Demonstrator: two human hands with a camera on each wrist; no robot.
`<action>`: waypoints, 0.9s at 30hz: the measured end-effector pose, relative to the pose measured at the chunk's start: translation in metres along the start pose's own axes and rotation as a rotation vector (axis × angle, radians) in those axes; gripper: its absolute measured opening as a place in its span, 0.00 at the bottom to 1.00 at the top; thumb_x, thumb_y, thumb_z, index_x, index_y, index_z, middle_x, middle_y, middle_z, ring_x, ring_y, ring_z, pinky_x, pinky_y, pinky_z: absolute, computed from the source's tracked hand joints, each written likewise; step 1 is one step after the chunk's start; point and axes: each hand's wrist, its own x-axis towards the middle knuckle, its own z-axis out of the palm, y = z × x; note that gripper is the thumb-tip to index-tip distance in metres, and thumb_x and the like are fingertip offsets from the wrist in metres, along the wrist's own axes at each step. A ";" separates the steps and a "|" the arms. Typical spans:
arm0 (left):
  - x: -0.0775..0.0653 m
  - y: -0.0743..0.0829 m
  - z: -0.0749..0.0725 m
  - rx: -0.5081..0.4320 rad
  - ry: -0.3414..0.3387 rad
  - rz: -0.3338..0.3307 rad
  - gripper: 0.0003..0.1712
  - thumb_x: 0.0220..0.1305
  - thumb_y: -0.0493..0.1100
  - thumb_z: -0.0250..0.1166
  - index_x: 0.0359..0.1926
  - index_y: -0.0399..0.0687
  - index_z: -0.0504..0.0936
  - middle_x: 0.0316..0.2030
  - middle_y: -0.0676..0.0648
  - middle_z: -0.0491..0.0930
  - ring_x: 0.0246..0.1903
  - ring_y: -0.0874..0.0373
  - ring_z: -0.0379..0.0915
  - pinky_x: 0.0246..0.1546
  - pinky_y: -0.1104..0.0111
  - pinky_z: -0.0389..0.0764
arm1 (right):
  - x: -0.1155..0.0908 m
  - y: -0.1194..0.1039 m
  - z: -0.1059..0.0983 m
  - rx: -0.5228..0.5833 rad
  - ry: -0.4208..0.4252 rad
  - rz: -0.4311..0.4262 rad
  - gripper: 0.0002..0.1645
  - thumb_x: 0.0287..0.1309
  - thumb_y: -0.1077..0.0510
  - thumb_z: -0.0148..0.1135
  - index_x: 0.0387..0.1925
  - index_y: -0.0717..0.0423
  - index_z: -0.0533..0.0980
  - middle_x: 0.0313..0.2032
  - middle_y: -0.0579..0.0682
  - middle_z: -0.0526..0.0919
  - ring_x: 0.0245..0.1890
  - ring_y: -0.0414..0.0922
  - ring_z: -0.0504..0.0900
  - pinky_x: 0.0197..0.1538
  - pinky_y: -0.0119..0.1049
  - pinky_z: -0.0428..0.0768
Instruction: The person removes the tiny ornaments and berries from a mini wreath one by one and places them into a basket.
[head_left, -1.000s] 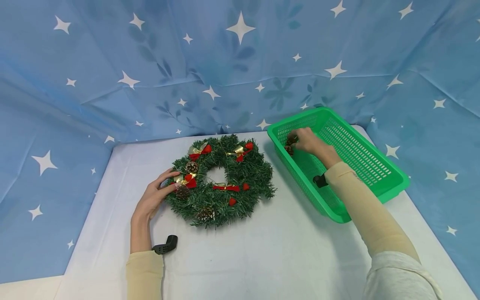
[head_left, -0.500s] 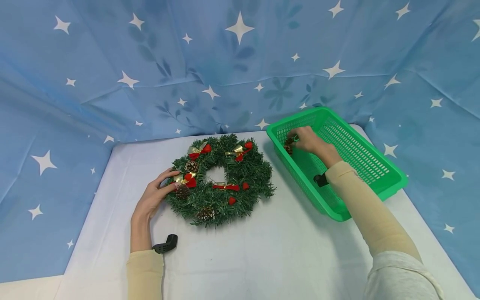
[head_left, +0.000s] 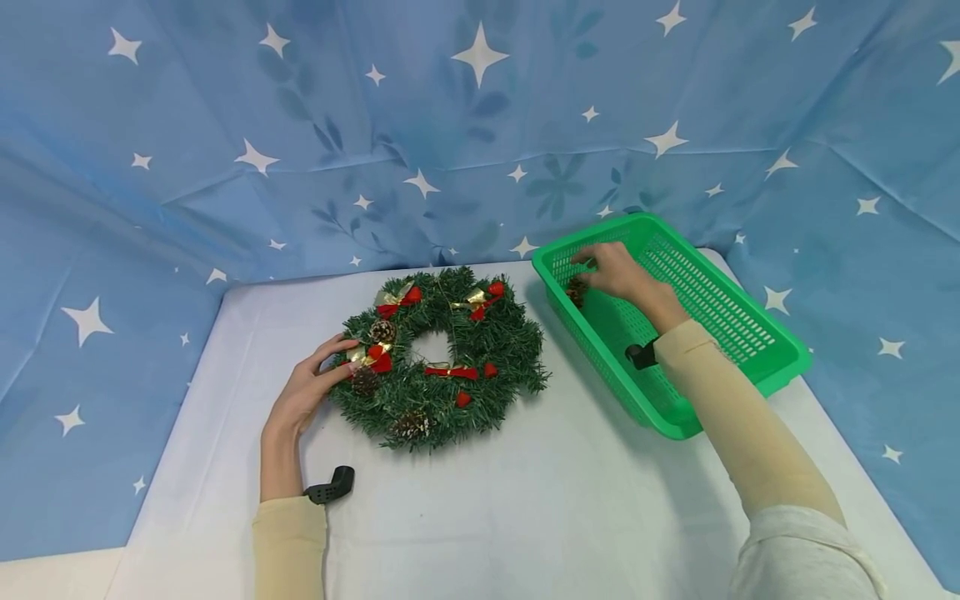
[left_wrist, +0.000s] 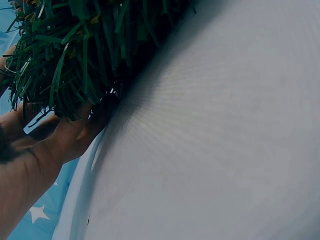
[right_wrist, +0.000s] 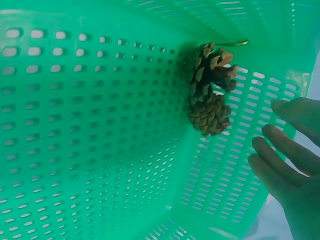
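A green wreath with red bows, red berries and pine cones lies on the white table. My left hand grips its left edge beside a red and gold bow; in the left wrist view, fingers reach under the green needles. Over the far left corner of the green basket is my right hand, its fingers spread and holding nothing. Two brown pine cones rest against each other in that corner, an open-scaled pine cone and a more compact pine cone, both apart from the fingertips.
The white table runs between the wreath and the basket. A blue curtain with white stars hangs behind and at both sides. The perforated basket walls rise around the right hand.
My right hand has let go of the pine cones and risen slightly, its fingers spreading; the cones stay in the basket corner. The left hand keeps its place on the wreath.
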 end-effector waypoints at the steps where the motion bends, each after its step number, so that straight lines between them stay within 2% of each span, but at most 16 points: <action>1: 0.000 0.000 0.000 0.002 0.000 -0.001 0.33 0.74 0.49 0.66 0.74 0.43 0.70 0.83 0.50 0.44 0.80 0.34 0.30 0.75 0.36 0.51 | 0.000 -0.001 -0.001 0.001 0.001 -0.005 0.20 0.67 0.67 0.63 0.59 0.70 0.79 0.57 0.71 0.81 0.57 0.67 0.80 0.56 0.60 0.81; 14: 0.001 0.000 -0.001 -0.001 0.001 -0.011 0.34 0.73 0.50 0.66 0.74 0.44 0.70 0.83 0.50 0.43 0.80 0.32 0.28 0.75 0.33 0.47 | -0.004 -0.021 -0.009 -0.022 0.027 -0.053 0.20 0.66 0.68 0.65 0.58 0.69 0.79 0.57 0.67 0.83 0.59 0.64 0.80 0.62 0.59 0.78; 19: -0.001 0.001 0.000 -0.014 0.000 -0.008 0.33 0.73 0.49 0.66 0.74 0.43 0.70 0.83 0.50 0.44 0.80 0.32 0.29 0.76 0.35 0.49 | -0.006 -0.030 -0.012 -0.031 0.040 -0.071 0.20 0.65 0.67 0.66 0.58 0.68 0.80 0.56 0.66 0.83 0.58 0.63 0.81 0.62 0.59 0.79; 27: -0.002 0.001 0.000 -0.004 -0.003 -0.003 0.33 0.74 0.47 0.65 0.74 0.41 0.68 0.83 0.49 0.43 0.80 0.32 0.28 0.75 0.33 0.47 | -0.014 -0.046 -0.017 -0.040 0.077 -0.164 0.19 0.66 0.65 0.67 0.56 0.67 0.81 0.55 0.64 0.85 0.57 0.62 0.82 0.60 0.58 0.80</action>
